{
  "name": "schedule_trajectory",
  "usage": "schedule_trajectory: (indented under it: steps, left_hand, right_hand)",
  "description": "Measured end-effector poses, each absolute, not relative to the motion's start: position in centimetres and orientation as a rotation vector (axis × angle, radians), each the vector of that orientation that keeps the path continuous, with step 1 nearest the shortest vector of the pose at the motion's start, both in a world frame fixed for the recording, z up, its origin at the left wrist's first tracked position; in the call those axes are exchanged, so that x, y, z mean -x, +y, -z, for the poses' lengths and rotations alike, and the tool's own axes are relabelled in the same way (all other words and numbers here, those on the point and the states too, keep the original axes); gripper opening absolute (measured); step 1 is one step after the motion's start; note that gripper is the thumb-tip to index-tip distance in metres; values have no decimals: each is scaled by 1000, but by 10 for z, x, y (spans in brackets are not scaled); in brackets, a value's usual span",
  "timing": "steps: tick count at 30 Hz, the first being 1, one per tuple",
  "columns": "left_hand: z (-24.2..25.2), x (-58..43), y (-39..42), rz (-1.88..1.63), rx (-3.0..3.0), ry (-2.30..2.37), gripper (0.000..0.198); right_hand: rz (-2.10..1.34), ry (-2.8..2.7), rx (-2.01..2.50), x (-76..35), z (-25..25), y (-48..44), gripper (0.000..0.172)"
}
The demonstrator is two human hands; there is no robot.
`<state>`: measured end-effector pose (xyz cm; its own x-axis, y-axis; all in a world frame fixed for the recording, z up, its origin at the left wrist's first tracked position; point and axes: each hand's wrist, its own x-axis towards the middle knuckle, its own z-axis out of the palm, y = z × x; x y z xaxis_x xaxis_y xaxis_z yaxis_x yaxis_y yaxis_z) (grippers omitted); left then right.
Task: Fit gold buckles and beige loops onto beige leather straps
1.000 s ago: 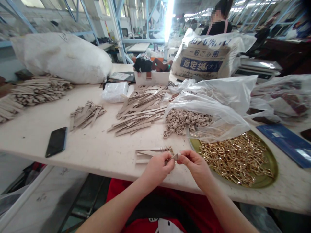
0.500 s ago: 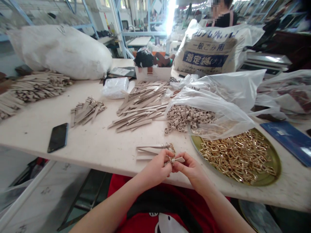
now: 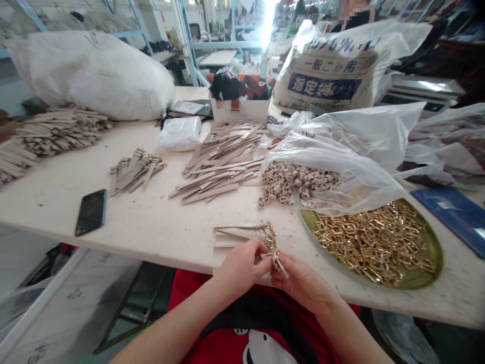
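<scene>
Evidently, the parts on the table (image 3: 151,217) are lying sorted by kind. At far left, a stack (image 3: 62,134) of beige strips is lying beside a white sack (image 3: 94,76), apparently parked outside the working area. A phone (image 3: 91,212) is resting near the front edge, probably set aside within sight. Next, a bundle (image 3: 136,172) is lying apart from the other heaps, presumably to avoid mixing. A pile (image 3: 223,167) of loose strips is spreading across the middle, which is likely making single pieces easy to lift. Nearer the person, a row (image 3: 235,232) of straps is lying side by side, gilt ends pointing right (the neatest lot on the table).

The left hand (image 3: 248,258) is pinching a strap (image 3: 281,266), its fingers together on one part; the right hand (image 3: 297,278) is clamping another part between thumb and fingers. The strap is sitting between both hands, at the table's front edge, a bit of gilt showing; the two-sided grip is presumably steadying so small a piece. Some fingertips are hiding, so their exact contact cannot be told.

Beyond the hands, rings (image 3: 280,182) are spilling from a clear bag (image 3: 364,189), seemingly for easy picking. A tray (image 3: 436,253) is holding buckles (image 3: 373,242) near the right hand, its rim probably preventing scatter. At far right, a blue folder (image 3: 450,220) is lying beside it.
</scene>
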<state>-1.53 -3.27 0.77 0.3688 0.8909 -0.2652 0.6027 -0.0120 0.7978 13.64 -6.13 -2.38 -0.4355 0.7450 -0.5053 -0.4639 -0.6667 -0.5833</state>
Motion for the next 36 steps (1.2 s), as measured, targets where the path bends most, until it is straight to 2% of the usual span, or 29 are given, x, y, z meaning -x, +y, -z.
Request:
schedule_trajectory:
  steps: [4, 11, 14, 18, 22, 29, 36]
  left_hand:
    - [-8, 21, -35, -426, -1658, 1285, 18]
    - [-12, 17, -41, -438, -1496, 1226, 27]
    - [-7, 11, -41, -426, -1420, 1228, 31]
    - [-1, 15, -41, -330, -1296, 1136, 34]
    - [-2, 22, -41, -258, -1039, 1032, 25]
    - [-1, 19, -43, -260, -1181, 1049, 17]
    - [3, 19, -44, -243, -1328, 954, 23]
  right_hand:
    - [-1990, -514, 1061, -137, 23, -61, 26]
    - [-1292, -970, 1419, -137, 30, -60, 32]
    - [-1245, -1126, 1471, -141, 28, -62, 33]
    - [-1200, -1463, 1514, -148, 32, -67, 24]
    - [-986, -1618, 1576, -149, 38, -72, 17]
    - [-1100, -1835, 1494, -154, 34, -77, 17]
    - [-1241, -1632, 1417, -150, 38, -80, 21]
